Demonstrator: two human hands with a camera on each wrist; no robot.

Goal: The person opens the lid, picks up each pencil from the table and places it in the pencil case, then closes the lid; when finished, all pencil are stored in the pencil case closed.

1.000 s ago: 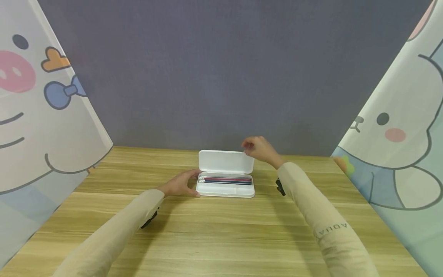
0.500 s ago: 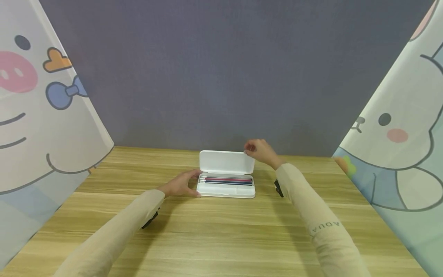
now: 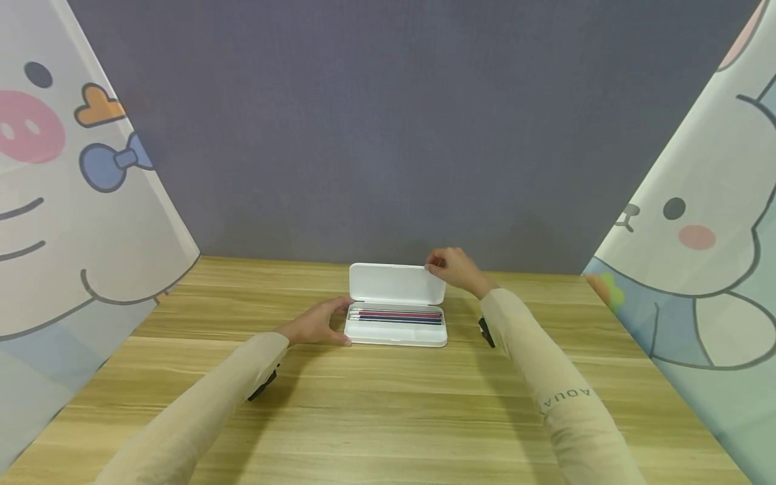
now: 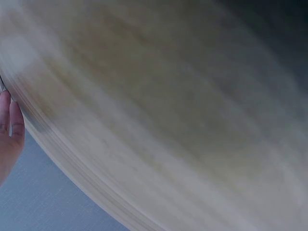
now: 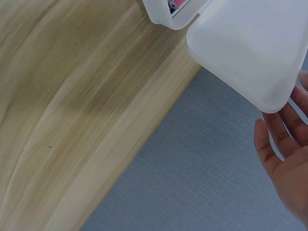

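A white pencil case (image 3: 382, 335) lies on the table with its hinged lid (image 3: 394, 283) raised, leaning back. Inside, several pencils (image 3: 400, 316), dark blue and red, lie in the rear part. My left hand (image 3: 316, 322) holds the left end of the case, thumb at the front corner and fingers at the back. At the lid's upper right corner is my right hand (image 3: 459, 269). In the right wrist view its fingers (image 5: 281, 132) reach behind the lid edge and touch it, the thumb apart from it. Only some fingers of the left hand (image 4: 10, 130) show in the left wrist view.
The wooden table (image 3: 388, 417) ends just behind the case at a grey-blue backdrop (image 3: 388, 135). Cartoon-printed panels stand on both sides, a pig panel (image 3: 73, 222) left and a rabbit panel (image 3: 703, 269) right.
My right hand has moved slightly down at the lid's upper right corner. The lid, the case and my left hand look much the same.
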